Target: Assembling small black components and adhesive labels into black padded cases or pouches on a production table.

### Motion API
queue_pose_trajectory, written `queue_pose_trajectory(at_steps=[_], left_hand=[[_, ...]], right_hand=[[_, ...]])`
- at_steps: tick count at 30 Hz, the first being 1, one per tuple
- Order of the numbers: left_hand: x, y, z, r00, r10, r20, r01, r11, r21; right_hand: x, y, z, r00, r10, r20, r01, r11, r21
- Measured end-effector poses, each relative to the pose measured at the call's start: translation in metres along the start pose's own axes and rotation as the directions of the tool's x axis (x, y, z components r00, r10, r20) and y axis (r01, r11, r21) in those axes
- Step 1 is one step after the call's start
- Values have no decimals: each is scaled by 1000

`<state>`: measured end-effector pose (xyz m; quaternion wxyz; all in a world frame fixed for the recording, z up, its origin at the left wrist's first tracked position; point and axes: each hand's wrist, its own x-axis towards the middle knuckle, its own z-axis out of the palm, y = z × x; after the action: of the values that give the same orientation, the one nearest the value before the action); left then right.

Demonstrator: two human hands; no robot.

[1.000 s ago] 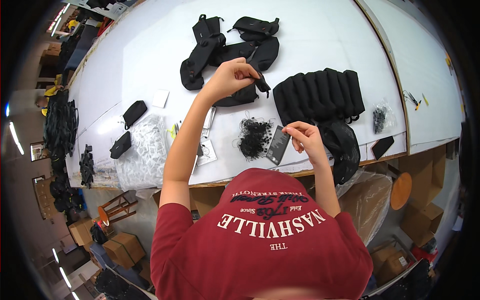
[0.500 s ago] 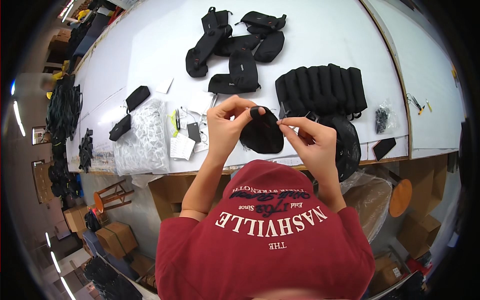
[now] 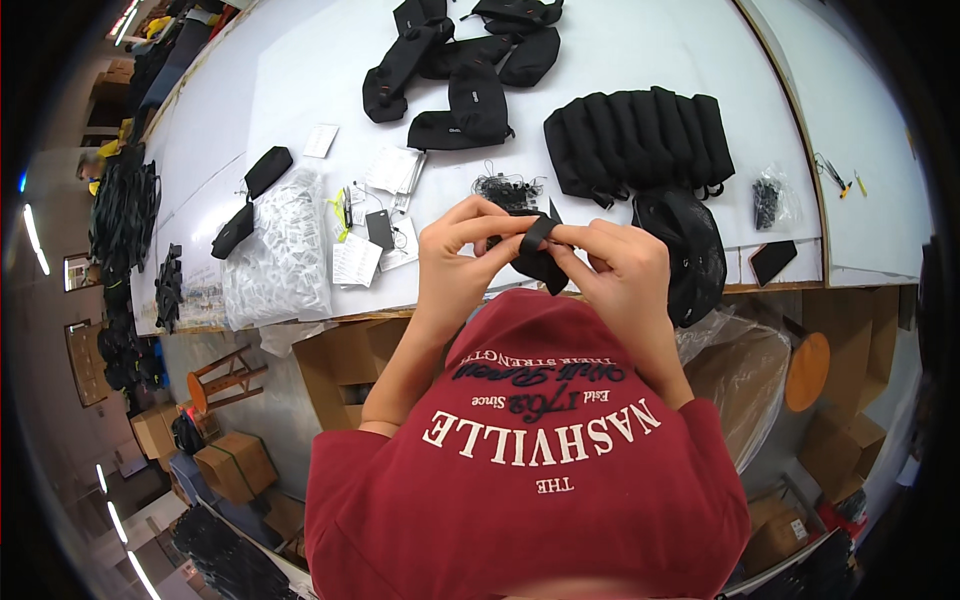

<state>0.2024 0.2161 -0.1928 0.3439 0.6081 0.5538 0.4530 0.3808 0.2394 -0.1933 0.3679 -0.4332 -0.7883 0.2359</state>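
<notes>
A small black fabric pouch [image 3: 546,272] is held up over the near edge of the table, its dark strap or edge band [image 3: 538,236] uppermost. My left hand [image 3: 462,245] pinches the left side of that band between thumb and fingers. My right hand [image 3: 622,265] grips its right side, fingertips close to those of the left. Part of the pouch is hidden behind the fingers. Just beyond the hands lies a heap of small black cords or tags [image 3: 508,187]. Right of my right hand are a black mesh bag [image 3: 683,255] and a row of stuffed black pouches [image 3: 635,145].
Several black pouches [image 3: 478,100] lie farther back on the white table [image 3: 330,60]. Left are a clear bag of white pieces [image 3: 278,255], cards [image 3: 357,260] and two black pouches [image 3: 267,171]. Tweezers [image 3: 830,172] lie right. Below stand a stool [image 3: 228,382] and cartons [image 3: 235,470].
The pouch has been turned and folded between my hands, so less of its body shows. Both hands have come closer together. The view has shifted, with the table's things appearing higher.
</notes>
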Motion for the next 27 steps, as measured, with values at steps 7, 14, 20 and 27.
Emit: queue_pose_trajectory(at_steps=[7, 14, 20, 27], left_hand=[[-12, -6, 5, 944, 326, 45, -329, 928, 174], [-24, 7, -3, 993, 91, -71, -109, 938, -330], [-41, 18, -10, 985, -7, 171, 101, 828, -552], [-22, -12, 7, 932, -180, 314, 312, 841, -442]], right_hand=[[-18, 6, 7, 998, 45, 33, -50, 984, 169], [-29, 10, -3, 948, 267, 176, -294, 518, 803], [-40, 8, -13, 960, 222, 170, -224, 251, 941], [-44, 22, 10, 934, 288, 213, -302, 316, 900]])
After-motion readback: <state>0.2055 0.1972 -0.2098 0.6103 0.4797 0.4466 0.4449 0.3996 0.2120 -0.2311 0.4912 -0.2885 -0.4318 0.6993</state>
